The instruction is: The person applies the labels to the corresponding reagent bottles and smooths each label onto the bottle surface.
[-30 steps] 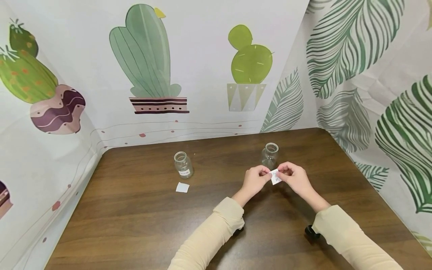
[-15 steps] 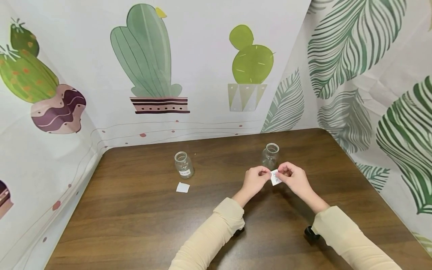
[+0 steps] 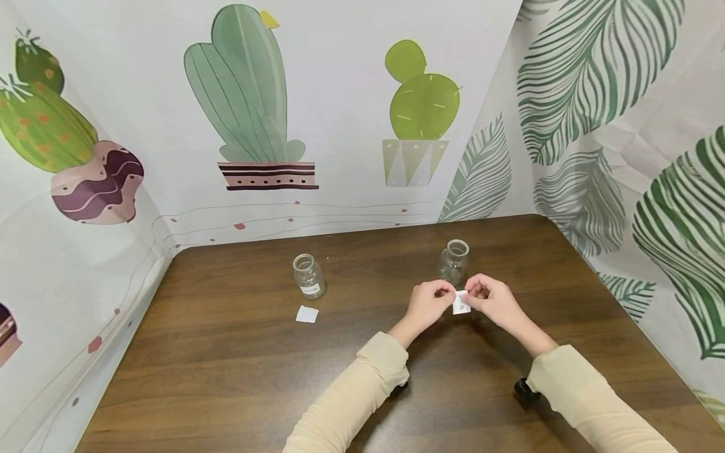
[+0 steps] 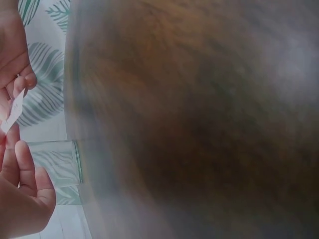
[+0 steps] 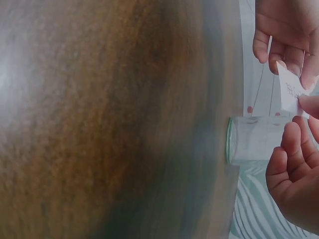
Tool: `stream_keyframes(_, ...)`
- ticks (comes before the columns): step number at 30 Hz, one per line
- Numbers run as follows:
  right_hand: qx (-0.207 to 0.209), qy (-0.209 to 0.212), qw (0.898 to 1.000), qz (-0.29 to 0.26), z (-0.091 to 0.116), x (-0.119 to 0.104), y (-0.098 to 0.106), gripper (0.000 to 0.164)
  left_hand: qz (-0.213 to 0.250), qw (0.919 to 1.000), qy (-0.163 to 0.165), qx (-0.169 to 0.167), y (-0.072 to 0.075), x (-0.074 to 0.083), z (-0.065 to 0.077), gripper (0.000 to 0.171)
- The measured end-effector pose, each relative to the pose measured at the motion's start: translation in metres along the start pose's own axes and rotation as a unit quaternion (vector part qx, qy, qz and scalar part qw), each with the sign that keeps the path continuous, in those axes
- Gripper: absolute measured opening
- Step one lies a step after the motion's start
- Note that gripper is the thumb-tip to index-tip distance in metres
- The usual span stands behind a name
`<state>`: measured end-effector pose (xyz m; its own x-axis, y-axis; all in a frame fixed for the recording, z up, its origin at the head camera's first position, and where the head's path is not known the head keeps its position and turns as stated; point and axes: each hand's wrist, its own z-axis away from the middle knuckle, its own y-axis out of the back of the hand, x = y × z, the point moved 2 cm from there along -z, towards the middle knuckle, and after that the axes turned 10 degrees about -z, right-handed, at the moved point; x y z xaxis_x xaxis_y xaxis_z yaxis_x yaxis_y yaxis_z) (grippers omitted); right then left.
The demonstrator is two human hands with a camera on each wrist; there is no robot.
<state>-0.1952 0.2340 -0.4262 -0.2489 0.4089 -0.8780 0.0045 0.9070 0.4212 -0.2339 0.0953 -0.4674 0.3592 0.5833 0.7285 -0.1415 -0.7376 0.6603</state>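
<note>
In the head view a small white label (image 3: 461,303) with dark print is held up between both hands, above the table. My left hand (image 3: 425,306) pinches its left upper corner, and my right hand (image 3: 497,306) pinches the right upper edge. Directly behind the hands an open clear glass jar (image 3: 454,259) stands upright, its lower part partly hidden by them. The right wrist view shows printing on the label (image 5: 290,92), with the right thumb on its face. From the left wrist view the label (image 4: 14,113) appears nearly edge-on, with the jar (image 4: 55,162) beyond.
Another open glass jar (image 3: 308,277), bearing a white label with print, stands on the left of the wooden table (image 3: 226,371). In front of it lies a white piece of paper (image 3: 307,314). A cloth printed with cacti and leaves (image 3: 345,113) hangs behind the table.
The label has tilted to hang straighter and sits slightly lower between the hands. The right fingers have shifted a little along its edge. Both jars and the paper piece stay put.
</note>
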Motion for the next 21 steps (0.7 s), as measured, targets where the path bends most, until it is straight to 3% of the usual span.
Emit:
stream_keyframes(10, -0.045, -0.02, 0.998, -0.046, -0.0004, 0.0057, 0.0027, 0.014, -0.047, 0.998, -0.042, 0.005, -0.0003, 0.0004, 0.0009, 0.008)
stream_keyframes(21, -0.061, -0.031, 0.994, -0.082, 0.0006, 0.0079, 0.0018, 0.013, -0.062, 0.9967, -0.054, 0.002, 0.0002, 0.0018, 0.0016, 0.008)
